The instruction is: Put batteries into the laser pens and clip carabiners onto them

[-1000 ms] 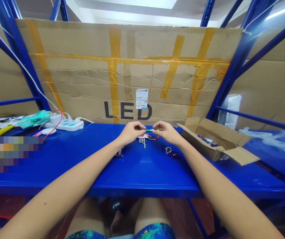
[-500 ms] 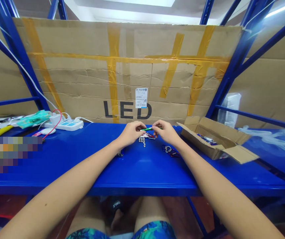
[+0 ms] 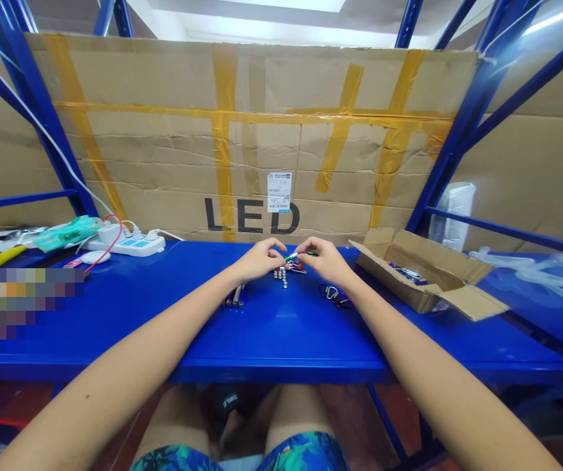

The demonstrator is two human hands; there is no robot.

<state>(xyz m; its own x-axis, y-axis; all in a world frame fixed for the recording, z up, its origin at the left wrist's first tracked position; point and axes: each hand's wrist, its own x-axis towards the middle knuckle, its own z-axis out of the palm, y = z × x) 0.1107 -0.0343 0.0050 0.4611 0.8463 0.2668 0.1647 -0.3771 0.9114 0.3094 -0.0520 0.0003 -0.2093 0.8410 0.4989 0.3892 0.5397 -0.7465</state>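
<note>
A slim green-and-silver tube (image 3: 291, 257) is held in the air over the blue table. My right hand (image 3: 325, 258) pinches it between thumb and fingers, and a green end shows past the fingertips. My left hand (image 3: 260, 258) has its curled finger and thumb at the tube's other end; the exact contact is small and partly hidden. Just beneath lie several red and silver slim pieces (image 3: 297, 267). Several small round silver pieces (image 3: 280, 275) are grouped in front of them. By my left forearm lies a row of slim dark blue tubes with silver ends (image 3: 235, 299).
Carabiners (image 3: 333, 293) lie beside my right wrist. An open cardboard box (image 3: 423, 297) with blue and silver items stands to the right. A white power strip (image 3: 139, 246) with cables sits back left. Large taped cardboard (image 3: 163, 150) walls off the back, between blue shelf posts.
The tube has tilted, and its silver middle now shows between my hands. My left finger and thumb have spread slightly. More of the blue tubes shows by my left forearm.
</note>
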